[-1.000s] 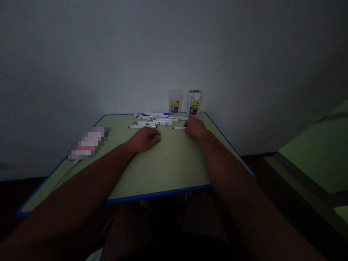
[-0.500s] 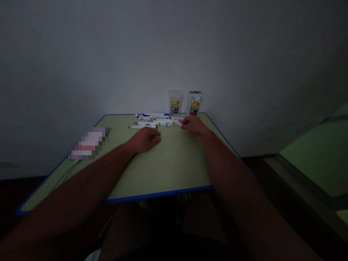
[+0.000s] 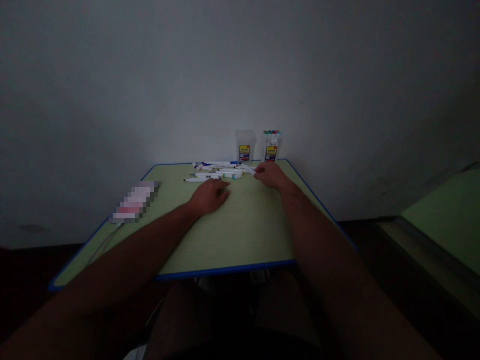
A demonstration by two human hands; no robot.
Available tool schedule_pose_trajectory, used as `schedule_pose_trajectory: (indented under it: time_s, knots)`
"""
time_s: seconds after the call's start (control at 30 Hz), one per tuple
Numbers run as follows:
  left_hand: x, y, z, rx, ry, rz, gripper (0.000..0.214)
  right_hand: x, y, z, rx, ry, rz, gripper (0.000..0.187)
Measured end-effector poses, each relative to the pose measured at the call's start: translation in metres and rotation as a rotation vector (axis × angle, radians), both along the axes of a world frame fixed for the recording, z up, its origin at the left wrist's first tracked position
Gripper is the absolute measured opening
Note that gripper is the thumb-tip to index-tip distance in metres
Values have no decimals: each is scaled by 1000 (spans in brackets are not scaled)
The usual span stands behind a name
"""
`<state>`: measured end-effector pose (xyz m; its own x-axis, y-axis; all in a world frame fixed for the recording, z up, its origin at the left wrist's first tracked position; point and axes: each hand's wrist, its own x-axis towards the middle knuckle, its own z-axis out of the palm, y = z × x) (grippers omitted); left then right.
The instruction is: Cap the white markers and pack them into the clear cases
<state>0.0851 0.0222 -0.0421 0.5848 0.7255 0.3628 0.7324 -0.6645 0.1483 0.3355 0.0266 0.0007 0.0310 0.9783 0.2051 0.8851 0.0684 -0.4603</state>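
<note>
A white marker is slanting from far left to near right, its near end being held in the right grip. Leftward, loose white markers are lying clustered toward the counter's far side, some showing blue, teal or dark ends.

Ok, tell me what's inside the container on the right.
The container on the right holds upright markers with coloured ends, including green and red, at the top. Its label covers part of them; their full number can't be seen.
</note>
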Motion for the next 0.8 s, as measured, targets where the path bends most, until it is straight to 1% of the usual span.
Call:
schedule_pose_trajectory:
  time_s: [0.17, 0.4, 0.53, 0.6, 0.73, 0.8]
  knots:
    - [10, 2, 1, 53, 44, -26, 49, 0, 2, -2, 10, -13, -5, 19]
    - [30, 18, 8, 104, 224, -72, 59, -1, 2, -2, 14, -8, -35, 20]
    - [38, 26, 9, 115, 281, -98, 59, -1, 3, -3, 32, -9, -39, 21]
    - [39, 27, 9, 112, 263, -126, 56, -1, 4, -3, 44, -8, -43, 20]
    - [38, 23, 8, 91, 159, -188, 44, -1, 4, -4, 34, 5, -60, 20]
    - [36, 19, 8, 65, 112, -181, 41, -2, 4, -4, 33, 4, -58, 20]
